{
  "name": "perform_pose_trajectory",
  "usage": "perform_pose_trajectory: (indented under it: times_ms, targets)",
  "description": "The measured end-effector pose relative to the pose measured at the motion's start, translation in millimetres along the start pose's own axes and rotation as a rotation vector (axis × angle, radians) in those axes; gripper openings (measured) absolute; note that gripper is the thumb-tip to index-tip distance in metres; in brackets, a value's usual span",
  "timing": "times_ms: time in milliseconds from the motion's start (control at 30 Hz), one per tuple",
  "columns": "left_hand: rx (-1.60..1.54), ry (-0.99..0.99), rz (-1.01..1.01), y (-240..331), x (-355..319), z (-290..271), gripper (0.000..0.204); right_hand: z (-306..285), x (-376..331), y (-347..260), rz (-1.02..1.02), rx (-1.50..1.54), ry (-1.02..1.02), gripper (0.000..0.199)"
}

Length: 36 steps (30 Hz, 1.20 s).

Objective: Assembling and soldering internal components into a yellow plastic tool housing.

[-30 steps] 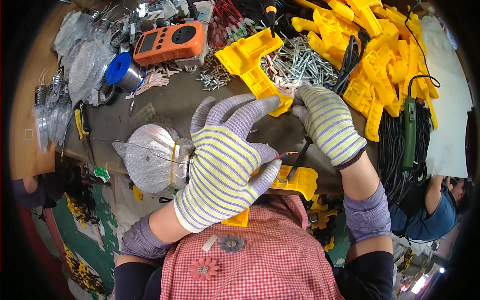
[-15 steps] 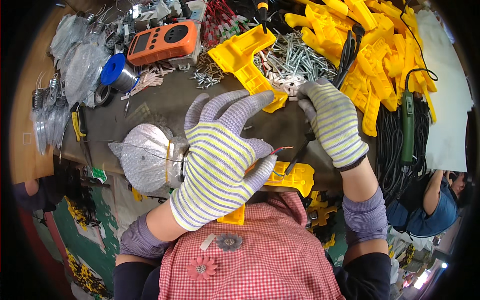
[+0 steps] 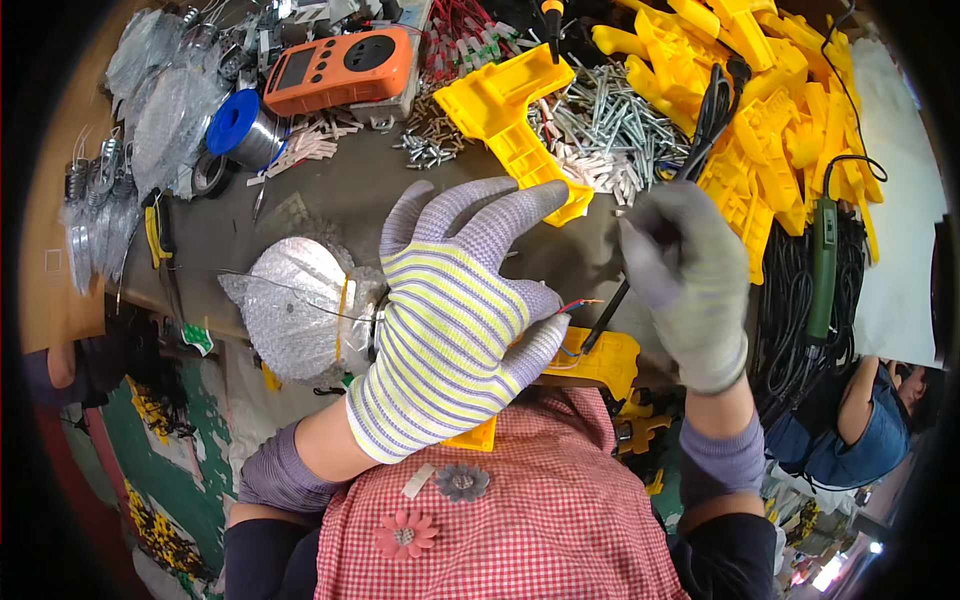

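My left hand point(image 3: 455, 310), in a striped glove, pinches thin red and blue wires point(image 3: 578, 304) between thumb and forefinger. Its other fingers stand spread. The wires' bare copper ends poke out past the fingertips. Below this hand lies a yellow plastic housing point(image 3: 608, 362), partly covered by it, with a black cable point(image 3: 606, 318) at its right part. My right hand point(image 3: 692, 285) is to the right of the wires, above the table, smeared by motion. Its fingers curl toward the thumb; whatever they hold is too blurred to make out.
A yellow half shell point(image 3: 520, 130) lies ahead beside screws point(image 3: 630, 125) and small white pieces point(image 3: 600, 168). Yellow shells point(image 3: 770, 130) are heaped at the right, near a green-handled tool point(image 3: 822, 270). Left are a bubble-wrapped bundle point(image 3: 300, 310), solder spool point(image 3: 245, 130) and orange meter point(image 3: 340, 72).
My right hand has drawn back toward me from beside the white pieces and turned over. The left hand keeps its pinch on the wires. The whole view has shifted slightly.
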<state>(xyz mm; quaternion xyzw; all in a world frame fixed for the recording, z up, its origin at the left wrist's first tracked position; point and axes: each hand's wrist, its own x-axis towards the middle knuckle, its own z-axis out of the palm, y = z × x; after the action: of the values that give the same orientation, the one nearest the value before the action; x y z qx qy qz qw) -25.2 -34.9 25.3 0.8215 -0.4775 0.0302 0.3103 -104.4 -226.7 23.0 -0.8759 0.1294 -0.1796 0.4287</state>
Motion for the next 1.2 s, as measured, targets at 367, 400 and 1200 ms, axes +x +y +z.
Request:
perform_pose_trajectory:
  times_ms: [367,400,1200]
  targets:
    - [0.003,-0.011,0.001,-3.7,-2.2,0.8,0.014,-1.2,-30.1,-3.8,0.133,0.541,-0.151,0.014]
    - [0.004,-0.008,-0.001,-2.9,-2.3,-0.2,0.014,-0.7,-30.1,-5.2,0.131,0.540,-0.154,0.014]
    - [0.218,-0.116,0.022,15.4,-5.2,-18.4,0.023,-3.8,-24.7,-24.6,-0.111,0.012,-0.268,0.016]
